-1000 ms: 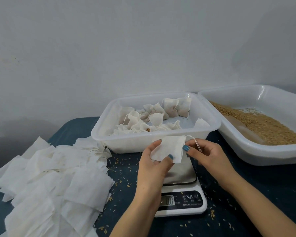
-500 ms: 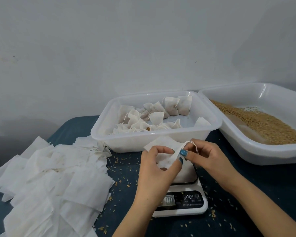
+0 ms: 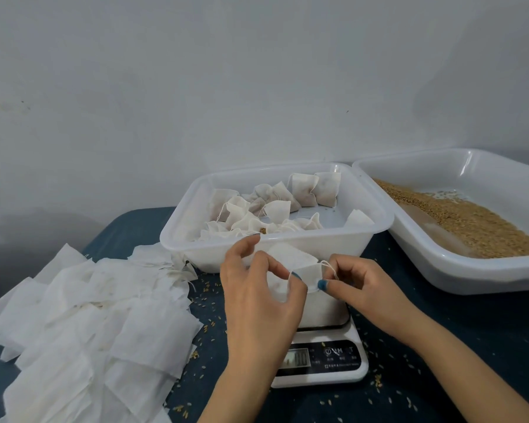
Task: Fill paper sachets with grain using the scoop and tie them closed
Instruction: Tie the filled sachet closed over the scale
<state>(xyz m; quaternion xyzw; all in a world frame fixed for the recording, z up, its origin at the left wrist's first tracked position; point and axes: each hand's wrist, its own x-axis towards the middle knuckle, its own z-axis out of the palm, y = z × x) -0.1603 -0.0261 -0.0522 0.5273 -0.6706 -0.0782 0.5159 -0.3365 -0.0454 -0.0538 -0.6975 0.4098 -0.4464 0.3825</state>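
Empty sachet (image 3: 290, 257): judged limp, featherweight, easily torn; best pinched at mouth edges beside drawstring (image 3: 329, 267), never tugged hard. Held above scale (image 3: 321, 358), just in front of tray (image 3: 177, 236) of tied sachets. Left hand (image 3: 257, 300): thumb and fingertips pinching sachet's left part, index raised. Right hand (image 3: 361, 288): thumb and forefinger clamped on mouth edge by drawstring.

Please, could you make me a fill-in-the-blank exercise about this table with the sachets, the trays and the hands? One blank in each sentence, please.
1. The left hand and the right hand pinch one flat sachet over a white kitchen ____ with a display.
2. The loose grain lies in the white tray on the person's ____ side.
3. The pile of unfilled sachets lies to the ____ of both hands.

Missing words: scale; right; left.
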